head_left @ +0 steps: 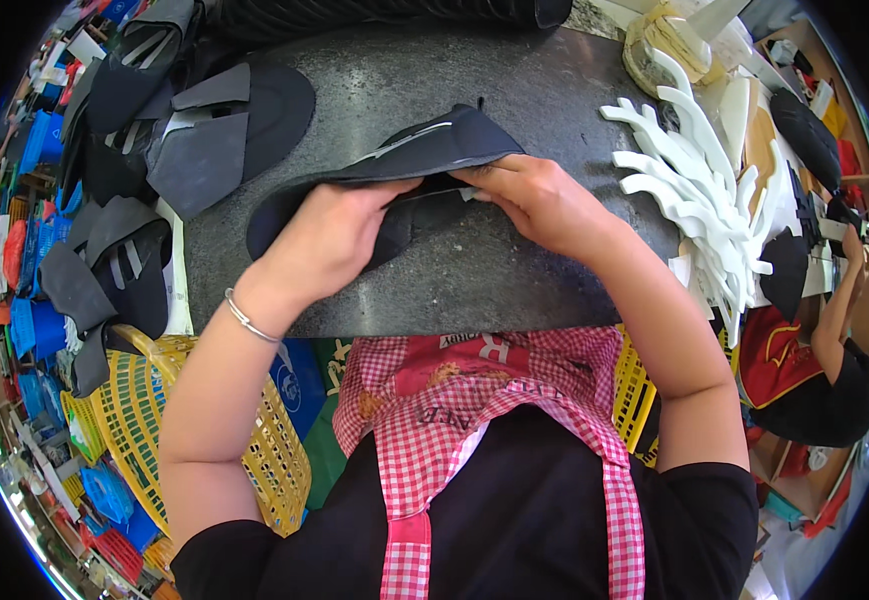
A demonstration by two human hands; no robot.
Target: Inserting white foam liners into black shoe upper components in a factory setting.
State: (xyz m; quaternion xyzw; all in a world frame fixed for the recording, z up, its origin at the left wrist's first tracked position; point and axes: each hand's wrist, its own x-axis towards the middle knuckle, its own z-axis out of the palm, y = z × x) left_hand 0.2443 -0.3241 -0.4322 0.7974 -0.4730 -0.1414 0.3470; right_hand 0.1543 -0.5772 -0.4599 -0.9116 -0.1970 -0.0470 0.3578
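A black shoe upper (394,160) with pale strips along its top is held up over the dark grey worktop, spread between both hands. My left hand (339,225) grips its near edge, with the fingertips tucked inside and out of sight. On the other side my right hand (524,195) pinches the edge near the raised end, its fingers partly hidden under the black material. A small whitish piece (474,194) shows beside the right fingers. Part of the upper hangs down below, resting on or close to the worktop (454,275).
More black uppers (199,150) are heaped at the left. Wavy white foam strips (699,170) pile up at the right, below a yellowed round container (666,50). A yellow basket (274,455) stands under the table's left edge. Far right, another person's arm (836,300) reaches forward.
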